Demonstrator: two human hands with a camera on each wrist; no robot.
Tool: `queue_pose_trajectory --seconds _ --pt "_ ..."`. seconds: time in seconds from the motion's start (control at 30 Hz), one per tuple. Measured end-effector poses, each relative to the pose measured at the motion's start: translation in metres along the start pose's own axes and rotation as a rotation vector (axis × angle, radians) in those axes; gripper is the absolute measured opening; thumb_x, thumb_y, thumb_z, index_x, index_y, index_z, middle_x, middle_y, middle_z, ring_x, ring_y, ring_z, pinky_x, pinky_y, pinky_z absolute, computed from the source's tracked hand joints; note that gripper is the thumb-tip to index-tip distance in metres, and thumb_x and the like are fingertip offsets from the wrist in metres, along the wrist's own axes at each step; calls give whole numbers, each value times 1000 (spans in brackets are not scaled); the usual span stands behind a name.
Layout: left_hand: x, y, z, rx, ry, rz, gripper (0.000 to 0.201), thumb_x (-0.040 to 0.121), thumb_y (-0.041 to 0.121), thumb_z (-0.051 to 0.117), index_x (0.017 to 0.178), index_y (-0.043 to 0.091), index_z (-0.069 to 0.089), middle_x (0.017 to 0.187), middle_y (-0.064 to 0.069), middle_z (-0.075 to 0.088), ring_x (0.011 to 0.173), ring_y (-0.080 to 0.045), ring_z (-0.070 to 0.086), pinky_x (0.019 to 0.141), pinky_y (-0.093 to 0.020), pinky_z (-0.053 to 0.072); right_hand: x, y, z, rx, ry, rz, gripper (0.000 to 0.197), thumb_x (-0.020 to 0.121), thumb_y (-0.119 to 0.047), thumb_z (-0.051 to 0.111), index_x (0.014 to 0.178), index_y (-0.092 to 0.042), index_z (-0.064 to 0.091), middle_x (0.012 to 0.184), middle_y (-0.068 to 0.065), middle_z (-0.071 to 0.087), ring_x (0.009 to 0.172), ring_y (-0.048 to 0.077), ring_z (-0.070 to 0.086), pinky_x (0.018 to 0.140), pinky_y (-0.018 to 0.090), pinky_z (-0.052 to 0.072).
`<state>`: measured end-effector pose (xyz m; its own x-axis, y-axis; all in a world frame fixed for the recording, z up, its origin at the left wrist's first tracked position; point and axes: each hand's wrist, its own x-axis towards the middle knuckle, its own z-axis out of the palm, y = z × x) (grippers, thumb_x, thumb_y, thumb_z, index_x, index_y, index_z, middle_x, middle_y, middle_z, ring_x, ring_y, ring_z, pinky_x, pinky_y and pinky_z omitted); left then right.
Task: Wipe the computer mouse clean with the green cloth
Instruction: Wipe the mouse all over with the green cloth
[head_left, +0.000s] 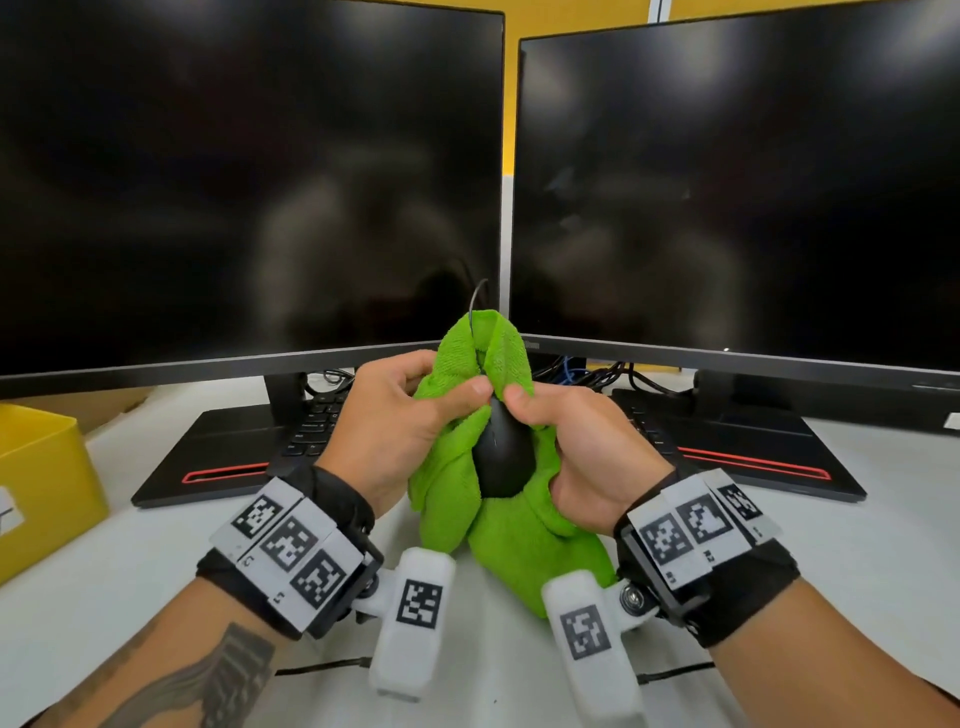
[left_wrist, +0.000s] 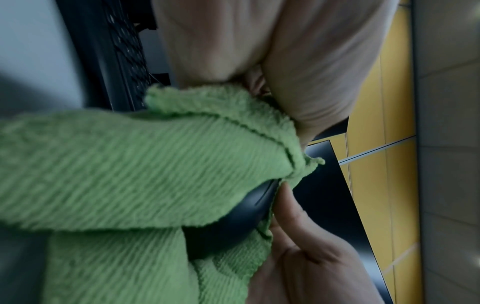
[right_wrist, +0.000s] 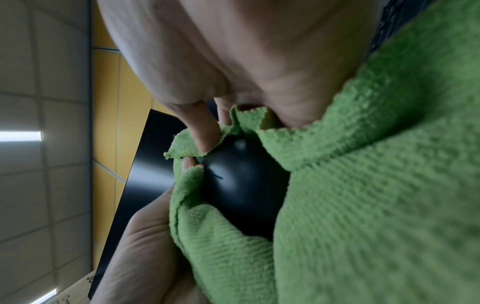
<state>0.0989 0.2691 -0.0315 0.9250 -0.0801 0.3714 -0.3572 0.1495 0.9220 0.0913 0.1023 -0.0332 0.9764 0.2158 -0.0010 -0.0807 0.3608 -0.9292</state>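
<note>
Mouse: black mouse (head_left: 501, 457) at lower centre of the frame, held above the desk, wrapped in the cloth with its back bare; its cable (head_left: 474, 306) rises in front of the screens.
Cloth: green cloth (head_left: 524, 540) bunched around the mouse, its tail hanging toward the desk.
Left hand: left hand (head_left: 400, 431) grasps cloth and mouse, thumb pressed at the mouse's top.
Right hand: right hand (head_left: 576, 457) grasps cloth and mouse from the other side, thumb beside the left thumb.
Surface: white desk (head_left: 857, 561); yellow box (head_left: 41, 483) at the left edge; keyboard (head_left: 317, 426) behind the hands.
Room: two dark monitors (head_left: 249, 182) fill the upper frame, a yellow wall (head_left: 582, 15) above them.
</note>
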Motion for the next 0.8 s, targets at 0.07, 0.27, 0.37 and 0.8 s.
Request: queue_pose_trajectory --seconds 0.07,0.27,0.37,0.8 --pt "-1 0 2 -19 47 11 56 66 25 86 109 -9 73 106 -28 78 97 -39 77 91 -52 63 -1 0 1 -7 -34 -4 32 103 -11 56 130 -4 70 129 20 72 124 41 67 112 60 47" --pt "0 -3 4 39 143 85 61 73 40 81 96 -16 72 94 -39 72 75 -29 66 72 -44 57 5 7 8 -73 -16 53 44 82 -31 75 121 -8 76 123 18 76 120 39 70 112 58 47" --pt "-1 -5 3 65 93 74 49 77 38 78 93 -8 77 89 -30 77 72 -27 69 72 -41 59 7 4 3 -95 59 87 52 76 -46 81 115 -11 79 116 15 79 113 37 73 108 58 51" --pt "-3 1 0 49 14 80 55 63 20 89 114 8 72 108 -13 81 95 -25 79 81 -38 64 -5 -8 2 -26 -76 -92 47 107 4 40 143 -18 60 133 21 70 126 41 65 112 59 46"
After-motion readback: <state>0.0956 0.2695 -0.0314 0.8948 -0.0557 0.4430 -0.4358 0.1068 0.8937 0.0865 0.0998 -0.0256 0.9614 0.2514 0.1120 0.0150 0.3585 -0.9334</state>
